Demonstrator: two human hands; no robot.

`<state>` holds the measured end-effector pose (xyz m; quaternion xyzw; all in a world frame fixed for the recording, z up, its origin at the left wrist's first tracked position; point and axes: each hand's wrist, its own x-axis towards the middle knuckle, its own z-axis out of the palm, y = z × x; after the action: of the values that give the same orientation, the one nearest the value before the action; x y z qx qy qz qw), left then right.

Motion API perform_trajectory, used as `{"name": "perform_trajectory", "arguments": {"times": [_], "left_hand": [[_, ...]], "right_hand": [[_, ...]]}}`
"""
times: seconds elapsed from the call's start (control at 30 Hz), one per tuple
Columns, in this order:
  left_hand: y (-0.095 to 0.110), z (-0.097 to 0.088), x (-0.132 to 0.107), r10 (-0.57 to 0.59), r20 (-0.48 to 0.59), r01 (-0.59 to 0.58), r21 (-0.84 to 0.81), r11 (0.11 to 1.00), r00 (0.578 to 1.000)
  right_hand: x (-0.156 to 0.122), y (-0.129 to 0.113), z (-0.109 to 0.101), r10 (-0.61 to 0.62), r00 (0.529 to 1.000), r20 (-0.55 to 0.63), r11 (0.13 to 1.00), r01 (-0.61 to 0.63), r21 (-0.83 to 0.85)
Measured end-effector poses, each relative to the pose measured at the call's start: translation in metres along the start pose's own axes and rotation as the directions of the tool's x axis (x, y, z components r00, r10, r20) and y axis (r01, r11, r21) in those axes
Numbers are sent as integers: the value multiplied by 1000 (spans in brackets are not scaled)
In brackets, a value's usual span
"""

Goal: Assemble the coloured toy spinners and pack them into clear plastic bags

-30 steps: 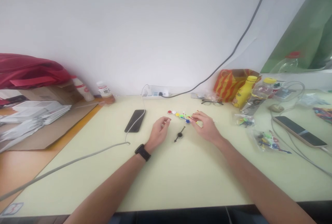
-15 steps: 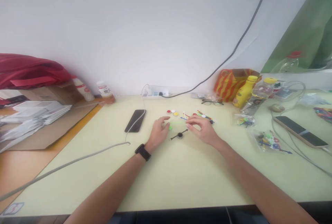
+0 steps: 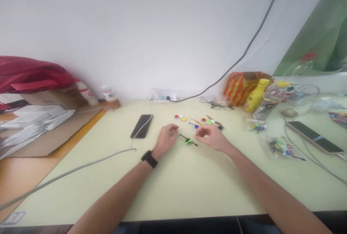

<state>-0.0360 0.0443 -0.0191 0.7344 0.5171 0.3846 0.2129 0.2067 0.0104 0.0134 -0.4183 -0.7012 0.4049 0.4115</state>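
Note:
A black double-ended arrow (image 3: 195,144) with a round hub lies on the table between my hands. A thin bright green arrow (image 3: 189,141) crosses over its hub. My right hand (image 3: 213,137) is closed in a pinch at the green arrow's right end. To the left, my left hand (image 3: 167,138) has its fingertips pinched by the black arrow's upper left end, with a sliver of a small green piece (image 3: 178,133) showing at them; most of that piece is hidden. Behind my right hand lie blue, red, white and black arrows (image 3: 193,123) and round caps (image 3: 203,120).
Red, white and yellow caps (image 3: 183,119) sit behind my left hand. A black phone (image 3: 141,126) with a cable lies left, bags of coloured parts (image 3: 283,148) and another phone (image 3: 314,137) right. Glasses (image 3: 222,107), bottles (image 3: 256,95) and a power strip (image 3: 162,98) stand along the back.
The green arrow has come down onto the black arrow's hub. The black arrow has turned, its right end now nearer me. My left fingers have closed together, and my right hand is slightly lower.

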Motion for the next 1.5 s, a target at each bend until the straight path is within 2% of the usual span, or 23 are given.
{"name": "perform_trajectory", "arguments": {"times": [0.13, 0.27, 0.47, 0.57, 0.7, 0.9, 1.0, 1.17, 1.27, 1.37, 1.5], "left_hand": [[3, -1, -1, -19, 9, 19, -15, 1000, 1000], [9, -3, -3, -33, 61, 35, -35, 999, 998], [14, -4, -5, -1, 105, 5, -41, 999, 994], [13, -4, -5, -3, 109, 7, -34, 999, 994], [11, -3, -5, 3, 111, -2, -12, 1000, 994], [6, -2, -4, 27, 125, -23, -30, 999, 992], [3, 0, -2, 15, 113, -10, -45, 999, 994], [0, -1, 0, -2, 101, 14, -113, 994, 995], [2, -2, -1, -6, 94, 21, -158, 987, 996], [5, -2, -3, -28, 86, 42, -167, 985, 996], [10, -2, -3, -98, 182, 156, -336, 929, 978]], "right_hand": [[3, 7, -2, -18, 996, -91, 994, 8, -110], [6, 16, -11, 21, 987, -158, 988, -44, -149], [10, 23, -19, 47, 983, -178, 998, -56, -42], [10, 18, -19, 37, 991, -132, 999, -33, 30], [4, 4, -12, 74, 997, -21, 988, -70, 134], [-10, -7, 20, 33, 966, 258, 947, -113, 302], [-13, -1, 36, 24, 958, 285, 939, -119, 322], [-5, 17, 45, 25, 985, 172, 928, -87, 364], [3, 24, 41, 55, 998, 28, 931, -62, 360], [8, 28, 32, 100, 990, -102, 946, -63, 318], [10, 31, 24, 99, 978, -185, 966, -50, 252]]}}
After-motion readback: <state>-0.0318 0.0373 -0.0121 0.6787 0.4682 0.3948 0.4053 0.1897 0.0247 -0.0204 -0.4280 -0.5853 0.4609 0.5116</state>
